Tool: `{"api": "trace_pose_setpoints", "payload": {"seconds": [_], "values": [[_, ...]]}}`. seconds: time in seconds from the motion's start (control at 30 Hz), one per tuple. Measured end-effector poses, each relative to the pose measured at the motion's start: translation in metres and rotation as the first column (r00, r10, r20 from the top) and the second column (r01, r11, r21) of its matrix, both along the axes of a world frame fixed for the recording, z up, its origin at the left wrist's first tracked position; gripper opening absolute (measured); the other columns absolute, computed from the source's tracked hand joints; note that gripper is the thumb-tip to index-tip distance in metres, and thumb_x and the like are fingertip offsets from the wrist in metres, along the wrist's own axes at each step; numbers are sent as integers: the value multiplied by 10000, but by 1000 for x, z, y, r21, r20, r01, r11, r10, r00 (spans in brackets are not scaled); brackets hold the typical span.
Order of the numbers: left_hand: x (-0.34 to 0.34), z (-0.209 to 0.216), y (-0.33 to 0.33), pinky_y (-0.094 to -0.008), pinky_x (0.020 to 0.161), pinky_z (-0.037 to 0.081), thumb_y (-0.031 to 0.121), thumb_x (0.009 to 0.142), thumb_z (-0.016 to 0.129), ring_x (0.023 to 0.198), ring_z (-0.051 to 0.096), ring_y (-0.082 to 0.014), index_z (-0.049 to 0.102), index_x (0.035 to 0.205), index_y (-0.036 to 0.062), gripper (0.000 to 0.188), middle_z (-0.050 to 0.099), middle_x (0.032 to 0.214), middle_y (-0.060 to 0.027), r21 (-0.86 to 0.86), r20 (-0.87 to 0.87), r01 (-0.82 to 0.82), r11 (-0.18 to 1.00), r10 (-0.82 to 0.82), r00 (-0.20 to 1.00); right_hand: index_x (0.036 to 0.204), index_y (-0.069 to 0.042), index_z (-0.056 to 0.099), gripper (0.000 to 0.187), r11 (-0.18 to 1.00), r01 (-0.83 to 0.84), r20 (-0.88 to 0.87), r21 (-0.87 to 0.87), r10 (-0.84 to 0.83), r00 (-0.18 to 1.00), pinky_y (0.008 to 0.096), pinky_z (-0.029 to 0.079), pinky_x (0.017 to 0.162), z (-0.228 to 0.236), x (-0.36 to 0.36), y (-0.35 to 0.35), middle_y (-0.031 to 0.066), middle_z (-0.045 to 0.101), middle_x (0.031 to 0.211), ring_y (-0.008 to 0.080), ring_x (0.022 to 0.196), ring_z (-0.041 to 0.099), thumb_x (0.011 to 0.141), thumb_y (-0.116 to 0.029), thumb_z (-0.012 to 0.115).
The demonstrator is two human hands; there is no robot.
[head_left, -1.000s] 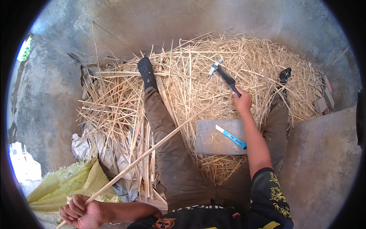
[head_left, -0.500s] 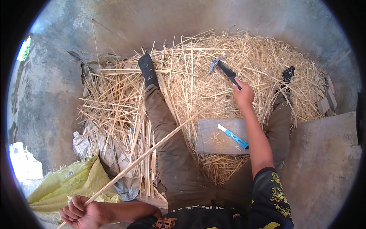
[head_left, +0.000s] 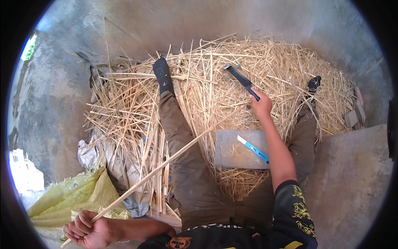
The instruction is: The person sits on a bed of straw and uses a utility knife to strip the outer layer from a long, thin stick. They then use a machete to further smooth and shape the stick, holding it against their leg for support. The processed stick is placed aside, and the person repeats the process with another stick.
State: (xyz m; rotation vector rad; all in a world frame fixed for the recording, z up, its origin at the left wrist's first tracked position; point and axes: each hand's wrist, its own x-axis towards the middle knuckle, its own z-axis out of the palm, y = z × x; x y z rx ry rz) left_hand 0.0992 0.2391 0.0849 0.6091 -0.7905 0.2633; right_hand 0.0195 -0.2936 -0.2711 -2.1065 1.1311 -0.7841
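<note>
My left hand [head_left: 86, 229], low at the left, is closed around the lower end of a long, thin bamboo strip [head_left: 155, 170]. The strip slants up to the right across my left trouser leg, and its far tip lies over the shavings. Out in front, my right hand [head_left: 261, 104] grips the black handle of a hammer [head_left: 240, 79]. Its metal head is turned nearly edge-on, toward the upper left, above the straw-coloured shavings [head_left: 290, 58]. Below that hand, a blue utility knife [head_left: 253, 149] with a white blade rests on a grey block [head_left: 227, 153].
Loose bamboo strips [head_left: 124, 103] pile up beside my left leg [head_left: 182, 166]. A yellow-green woven sack [head_left: 70, 193] and crumpled silver sheeting [head_left: 89, 154] lie at the left. Concrete walls [head_left: 166, 25] surround the pile, and a grey slab [head_left: 348, 166] is at the right.
The hammer has swivelled, so its head now shows nearly edge-on, slightly farther left. My right hand has shifted slightly left and down. My left hand and the strip have barely moved.
</note>
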Motion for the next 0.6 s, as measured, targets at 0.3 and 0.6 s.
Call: {"api": "trace_pose_setpoints", "payload": {"seconds": [0.3,0.6], "values": [[-1,0,-1,-265,450,168,149,997,447,410,171,-65,312,675,164,349,248,535,58,8,-13,-49,999,49,999,1212,-233,737,355,984,-28,181,175,-5,984,303,514,739,-8,8,-16,36,749,990,160,779,673,860,-193,763],[0,1,-2,-266,458,172,162,999,446,418,169,-65,298,657,171,373,244,527,62,11,-24,-31,999,31,999,1245,-208,723,373,950,-80,280,301,-8,960,248,454,618,14,11,-33,23,719,873,75,642,569,875,-181,758]]}}
